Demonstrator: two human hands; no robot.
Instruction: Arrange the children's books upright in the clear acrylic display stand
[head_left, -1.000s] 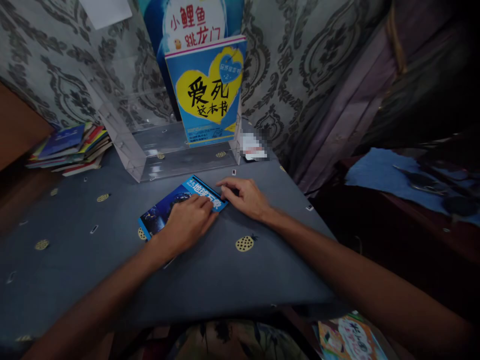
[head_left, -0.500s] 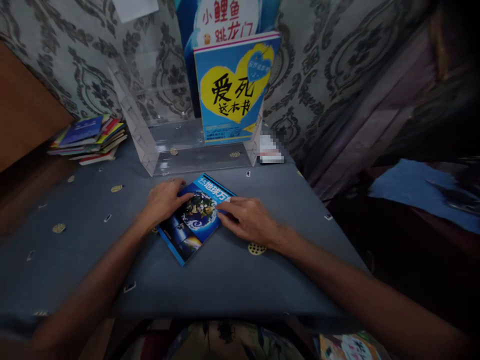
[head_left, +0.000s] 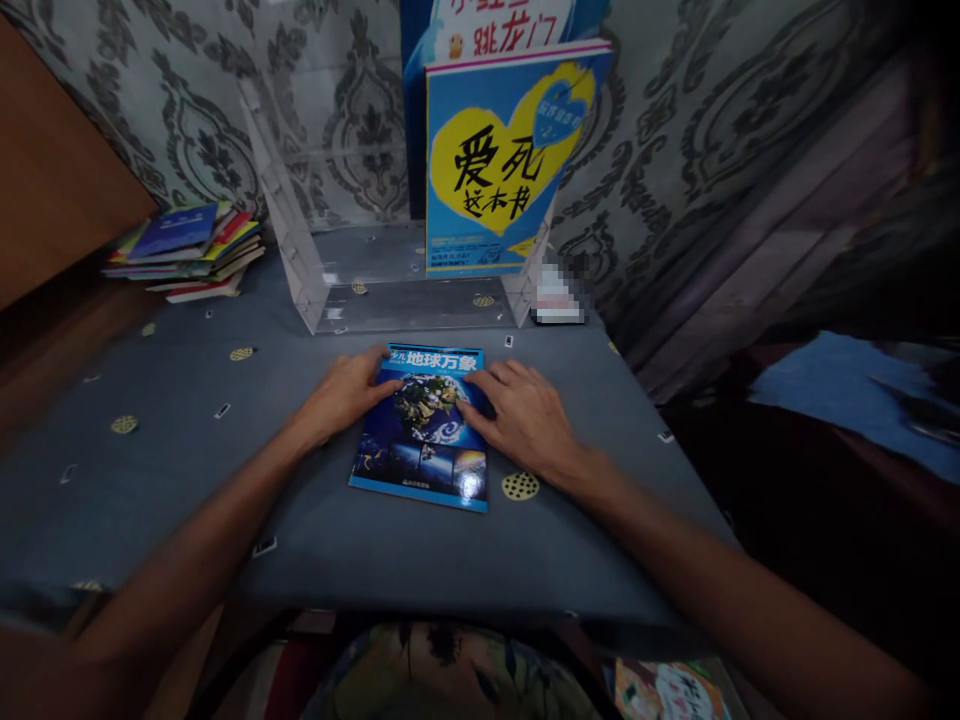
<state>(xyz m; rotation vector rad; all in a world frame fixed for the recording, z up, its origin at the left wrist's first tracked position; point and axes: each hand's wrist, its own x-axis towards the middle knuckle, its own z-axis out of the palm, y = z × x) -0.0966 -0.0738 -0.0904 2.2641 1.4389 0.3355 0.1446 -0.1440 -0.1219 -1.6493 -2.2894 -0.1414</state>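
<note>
- Earth-globe children's book (head_left: 427,405) lies flat and shut on the pineapple-print tablecloth (head_left: 187,480), cover up, its title strip toward the clear stand and its near edge toward the wearer; it sits between the two hands.
- Left hand (head_left: 343,397): the forearm slants in from the lower left, palm down. The hand is open, its fingers reaching to the book's upper left corner and its thumb stretched over the cover's left edge.
- Right hand (head_left: 526,415): the forearm comes in from the lower right. This hand is open too, with fingers loosely bent at the book's right edge and the thumb on the globe picture, hiding part of that edge.
- Far left, a brown wooden panel (head_left: 60,150) rises beside the table.
- Next to it, an uneven pile of thin books (head_left: 187,250) has a blue cover on top.
- In the middle, the clear display stand (head_left: 289,235) takes up the space just beyond the globe book, with a strip of cloth between them.
- On the stand's right side, a yellow-heart book (head_left: 487,180) leans upright, partly covering a taller blue book (head_left: 499,35).
- Right of the stand lies a small white item (head_left: 556,300), blurred by pixels.
- Low at the right, below the table edge, is a colourful book (head_left: 667,693).
- Far right, a blue cloth (head_left: 817,400) lies on a dark surface.
</note>
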